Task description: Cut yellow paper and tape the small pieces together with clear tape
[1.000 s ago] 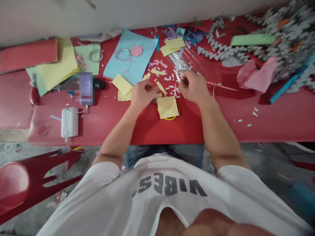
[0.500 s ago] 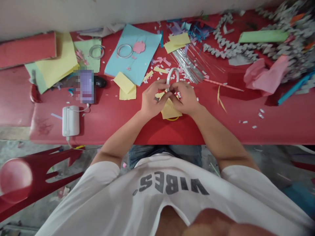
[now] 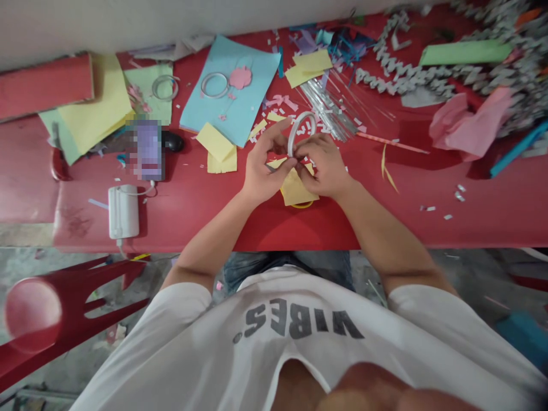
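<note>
Both my hands meet over the middle of the red table and hold a white tape ring upright between them. My left hand pinches the ring's lower left edge with thumb and fingers. My right hand grips its lower right part, fingers curled. Under my hands lies a yellow paper square on top of a yellow ring. Small white and pink paper scraps lie scattered around the hands.
A blue sheet with a clear tape ring and a pink flower cutout lies beyond. A phone, a white power bank, yellow sheets, clear sticks, pink paper and grey paper chains surround. A red chair stands at left.
My right hand picked the white ring up from the scraps and brought it toward my left hand; both hands now hold it, raised slightly nearer me.
</note>
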Demonstrator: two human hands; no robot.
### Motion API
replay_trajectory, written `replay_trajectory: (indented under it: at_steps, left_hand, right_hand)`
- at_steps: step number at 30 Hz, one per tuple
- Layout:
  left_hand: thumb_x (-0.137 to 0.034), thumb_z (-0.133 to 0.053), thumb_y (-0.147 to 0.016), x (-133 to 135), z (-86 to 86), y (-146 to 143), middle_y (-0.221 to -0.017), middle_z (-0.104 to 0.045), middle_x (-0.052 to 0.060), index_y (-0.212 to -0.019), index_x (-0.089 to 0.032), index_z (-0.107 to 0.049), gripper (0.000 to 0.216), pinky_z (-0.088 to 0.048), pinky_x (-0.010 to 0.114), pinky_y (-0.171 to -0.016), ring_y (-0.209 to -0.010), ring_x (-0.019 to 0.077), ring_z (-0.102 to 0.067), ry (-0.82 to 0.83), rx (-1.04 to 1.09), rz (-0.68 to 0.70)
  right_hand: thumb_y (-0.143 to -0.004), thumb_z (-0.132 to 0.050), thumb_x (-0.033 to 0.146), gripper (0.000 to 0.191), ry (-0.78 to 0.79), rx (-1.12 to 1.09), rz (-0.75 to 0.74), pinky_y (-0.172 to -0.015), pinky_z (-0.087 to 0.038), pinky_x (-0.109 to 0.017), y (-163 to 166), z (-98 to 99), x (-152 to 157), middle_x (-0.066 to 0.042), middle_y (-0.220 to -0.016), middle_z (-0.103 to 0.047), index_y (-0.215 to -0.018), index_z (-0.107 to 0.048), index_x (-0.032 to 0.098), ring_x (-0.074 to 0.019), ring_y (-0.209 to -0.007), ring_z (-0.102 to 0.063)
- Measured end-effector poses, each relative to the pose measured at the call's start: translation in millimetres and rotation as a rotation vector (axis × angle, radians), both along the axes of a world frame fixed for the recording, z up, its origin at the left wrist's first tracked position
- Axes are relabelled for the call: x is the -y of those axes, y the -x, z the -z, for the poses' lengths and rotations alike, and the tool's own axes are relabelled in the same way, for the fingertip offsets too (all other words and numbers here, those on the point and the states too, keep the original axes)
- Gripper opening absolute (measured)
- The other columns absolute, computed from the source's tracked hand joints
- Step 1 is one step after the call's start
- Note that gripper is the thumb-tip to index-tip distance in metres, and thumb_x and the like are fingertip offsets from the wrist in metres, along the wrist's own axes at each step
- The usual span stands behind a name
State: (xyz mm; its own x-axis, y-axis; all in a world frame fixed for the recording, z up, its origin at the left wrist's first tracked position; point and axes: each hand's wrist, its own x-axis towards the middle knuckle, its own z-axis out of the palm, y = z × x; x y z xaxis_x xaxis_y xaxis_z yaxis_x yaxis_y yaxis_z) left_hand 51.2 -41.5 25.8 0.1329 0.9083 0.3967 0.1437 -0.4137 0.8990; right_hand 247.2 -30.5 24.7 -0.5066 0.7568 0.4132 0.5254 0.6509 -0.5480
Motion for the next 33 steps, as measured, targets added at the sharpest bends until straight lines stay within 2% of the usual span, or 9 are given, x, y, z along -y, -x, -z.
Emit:
replay_trajectory:
  at_steps: [8,11,14,18,20,22,25,29,33]
  left_hand:
    - [-0.04,-0.074,-0.087,0.6,10.4,-1.9,-0.107,-0.067,0.003,-0.123,-0.034,-0.064,0.038,-0.058,0.047,-0.097,-0.097,0.0222,-0.068,-0.098,-0.016,-0.034]
    - [-0.043,-0.071,-0.09,1.7,13.8,-4.3,-0.105,-0.065,0.003,-0.115,-0.031,-0.062,0.029,-0.058,0.046,-0.094,-0.095,0.0213,-0.068,-0.153,-0.008,-0.057]
    - [-0.049,-0.071,-0.091,3.6,10.6,-7.8,-0.107,-0.063,0.004,-0.118,-0.03,-0.055,0.037,-0.059,0.044,-0.092,-0.097,0.0212,-0.068,-0.144,0.053,-0.037]
    - [-0.056,-0.07,-0.091,5.4,7.1,-13.1,-0.108,-0.063,0.005,-0.122,-0.03,-0.051,0.044,-0.06,0.041,-0.089,-0.097,0.0199,-0.068,-0.079,0.093,-0.003]
    - [-0.056,-0.07,-0.09,5.6,8.6,-14.9,-0.107,-0.063,0.005,-0.118,-0.029,-0.053,0.043,-0.06,0.039,-0.088,-0.097,0.0192,-0.067,-0.037,0.086,0.009]
    - [-0.055,-0.07,-0.089,5.9,11.3,-16.0,-0.107,-0.062,0.004,-0.115,-0.029,-0.054,0.041,-0.06,0.038,-0.088,-0.096,0.0183,-0.067,-0.009,0.09,0.023]
    - [-0.054,-0.07,-0.088,6.8,15.1,-16.8,-0.106,-0.06,0.003,-0.111,-0.029,-0.054,0.037,-0.061,0.039,-0.09,-0.098,0.0178,-0.066,0.012,0.104,0.022]
    - [-0.051,-0.071,-0.089,6.4,18.6,-17.2,-0.104,-0.06,0.003,-0.107,-0.029,-0.054,0.033,-0.06,0.041,-0.092,-0.101,0.019,-0.066,0.027,0.108,0.011]
    - [-0.053,-0.071,-0.091,0.0,24.8,-18.1,-0.102,-0.06,0.003,-0.105,-0.029,-0.055,0.032,-0.059,0.042,-0.094,-0.102,0.0199,-0.067,-0.009,0.133,0.021]
  right_hand:
    - [-0.092,-0.057,0.04,0.02,-0.02,0.156,0.067,-0.118,-0.037,-0.054,0.2,-7.2,0.1,-0.008,-0.115,-0.071,-0.106,-0.063,0.027,-0.0325,-0.124,-0.061]
    - [-0.093,-0.056,0.038,0.024,0.014,0.187,0.067,-0.122,-0.032,-0.057,-0.6,-7.9,1.7,-0.009,-0.126,-0.069,-0.112,-0.065,0.027,-0.0349,-0.136,-0.055]
    - [-0.093,-0.058,0.043,0.024,-0.036,0.124,0.085,-0.12,-0.033,-0.063,-6.0,1.9,3.1,-0.008,-0.131,-0.066,-0.11,-0.068,0.029,-0.0386,-0.142,-0.049]
    - [-0.086,-0.063,0.055,0.034,-0.169,-0.085,0.469,-0.115,-0.036,-0.072,-12.1,14.2,8.4,-0.017,-0.135,-0.058,-0.104,-0.063,0.026,-0.047,-0.137,-0.049]
    - [-0.086,-0.062,0.063,0.044,-0.233,-0.22,0.573,-0.115,-0.038,-0.071,-11.5,10.1,11.4,-0.018,-0.137,-0.053,-0.109,-0.058,0.025,-0.0467,-0.135,-0.049]
    - [-0.088,-0.059,0.067,0.057,-0.249,-0.335,0.529,-0.115,-0.041,-0.067,-8.8,0.2,12.9,-0.017,-0.144,-0.047,-0.127,-0.05,0.026,-0.0436,-0.136,-0.05]
    - [-0.096,-0.053,0.065,0.065,-0.091,-0.403,0.403,-0.114,-0.046,-0.061,-3.0,-13.1,10.9,-0.014,-0.151,-0.044,-0.148,-0.034,0.03,-0.0383,-0.136,-0.052]
    - [-0.106,-0.033,0.07,0.053,0.153,-0.436,0.31,-0.103,-0.056,-0.052,1.6,-10.5,3.0,-0.011,-0.129,-0.062,-0.143,-0.041,0.033,-0.0315,-0.118,-0.065]
    - [-0.103,-0.03,0.084,0.063,0.194,-0.546,0.304,-0.089,-0.061,-0.05,0.6,-4.1,-0.6,-0.008,-0.102,-0.067,-0.127,-0.056,0.032,-0.029,-0.094,-0.07]
